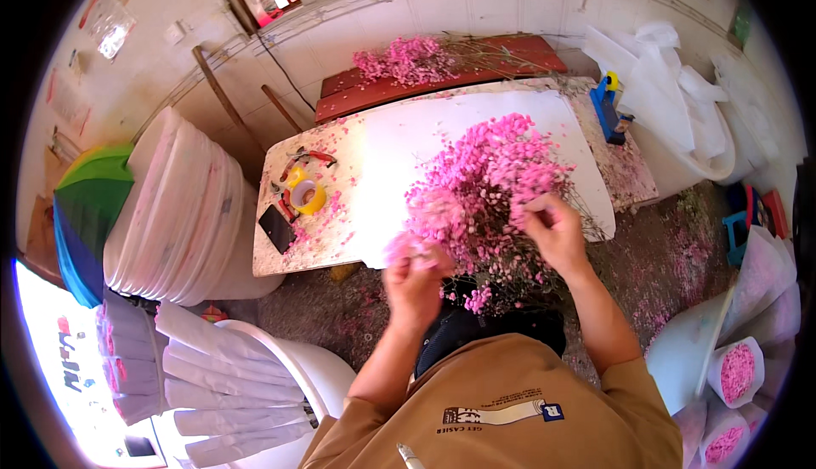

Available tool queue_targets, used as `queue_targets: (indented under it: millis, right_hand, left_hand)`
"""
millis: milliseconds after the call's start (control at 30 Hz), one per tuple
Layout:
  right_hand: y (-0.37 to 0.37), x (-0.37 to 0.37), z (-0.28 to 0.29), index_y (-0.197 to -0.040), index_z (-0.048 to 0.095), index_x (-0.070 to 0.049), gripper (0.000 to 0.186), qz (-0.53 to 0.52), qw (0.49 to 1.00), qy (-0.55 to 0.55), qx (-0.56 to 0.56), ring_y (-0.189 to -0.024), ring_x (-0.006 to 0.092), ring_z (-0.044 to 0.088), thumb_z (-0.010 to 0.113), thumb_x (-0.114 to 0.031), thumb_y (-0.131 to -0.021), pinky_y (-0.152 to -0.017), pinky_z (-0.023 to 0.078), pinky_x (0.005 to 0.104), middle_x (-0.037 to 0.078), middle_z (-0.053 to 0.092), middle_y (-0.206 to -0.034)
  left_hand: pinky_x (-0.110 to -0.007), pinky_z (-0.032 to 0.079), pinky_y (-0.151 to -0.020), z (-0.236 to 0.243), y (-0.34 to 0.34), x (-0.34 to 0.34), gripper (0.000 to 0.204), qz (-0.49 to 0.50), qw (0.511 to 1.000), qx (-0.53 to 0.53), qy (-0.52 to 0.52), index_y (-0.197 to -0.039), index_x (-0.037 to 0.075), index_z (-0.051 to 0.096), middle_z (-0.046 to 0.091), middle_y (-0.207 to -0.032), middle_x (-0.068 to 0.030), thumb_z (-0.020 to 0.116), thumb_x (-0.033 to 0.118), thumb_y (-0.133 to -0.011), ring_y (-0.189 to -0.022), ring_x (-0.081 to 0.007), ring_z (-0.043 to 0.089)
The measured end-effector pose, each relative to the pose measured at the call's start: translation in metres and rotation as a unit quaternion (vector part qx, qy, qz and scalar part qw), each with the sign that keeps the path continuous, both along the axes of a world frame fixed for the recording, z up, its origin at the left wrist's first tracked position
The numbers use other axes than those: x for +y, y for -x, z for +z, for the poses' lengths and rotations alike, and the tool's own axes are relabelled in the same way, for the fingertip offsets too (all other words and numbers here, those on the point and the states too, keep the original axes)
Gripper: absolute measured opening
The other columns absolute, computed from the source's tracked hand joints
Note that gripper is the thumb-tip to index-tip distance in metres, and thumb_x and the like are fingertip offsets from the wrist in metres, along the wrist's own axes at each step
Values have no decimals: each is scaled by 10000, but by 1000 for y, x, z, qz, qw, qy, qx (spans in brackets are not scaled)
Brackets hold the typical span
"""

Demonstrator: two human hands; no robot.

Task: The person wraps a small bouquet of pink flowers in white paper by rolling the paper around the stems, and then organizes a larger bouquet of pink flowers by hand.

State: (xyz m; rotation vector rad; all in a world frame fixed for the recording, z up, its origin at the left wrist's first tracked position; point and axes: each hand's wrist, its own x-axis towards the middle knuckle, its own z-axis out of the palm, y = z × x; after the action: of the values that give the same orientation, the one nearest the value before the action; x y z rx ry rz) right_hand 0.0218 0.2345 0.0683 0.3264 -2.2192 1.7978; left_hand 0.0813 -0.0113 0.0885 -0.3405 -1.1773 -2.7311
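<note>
A large loose bunch of pink baby's breath [489, 171] lies over the near edge of the table, its thin stems and some sprigs hanging down toward my lap. My left hand [413, 289] is closed at the bunch's near left side, with pink blossoms at its fingertips, slightly blurred. On the right side of the bunch, my right hand [557, 235] pinches among the blossoms, thumb and forefinger together. Flowers partly hide what lies between those fingers. Beneath the bunch is a white sheet [387, 154] on the petal-strewn table [340, 244].
Tape rolls [308, 197], red-handled pliers [321, 158] and a dark phone [276, 228] lie at left. A blue tape dispenser [608, 112] stands at right. More pink flowers [408, 59] rest on a red board behind. Stacked white buckets [170, 214] and wrapped bouquets [738, 373] flank me.
</note>
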Motion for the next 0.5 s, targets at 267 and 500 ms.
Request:
queue_targets:
  millis: [267, 500]
  right_hand:
    - [-27, 26, 73, -1123, 761, -33, 217, 338, 941, -17, -22, -796, 133, 720, 773, -39, -906, -709, 584, 279, 83, 766, -947]
    - [66, 118, 12, -1489, 506, 9, 660, 104, 985, 95, -99, -1067, 181, 641, 738, -130, -887, -954, 527, 341, 110, 678, -1190]
  left_hand:
    - [-366, 494, -622, -41, -43, -165, 178, 179, 856, -193, 445, -990, 55, 657, 670, -835, -71, 656, 233, -987, -700, -214, 610]
    - [-489, 492, -1045, -62, -72, -139, 660, 12, 613, -242, 752, -1361, 28, 617, 649, -1353, -237, 791, 444, -879, -1234, -396, 635]
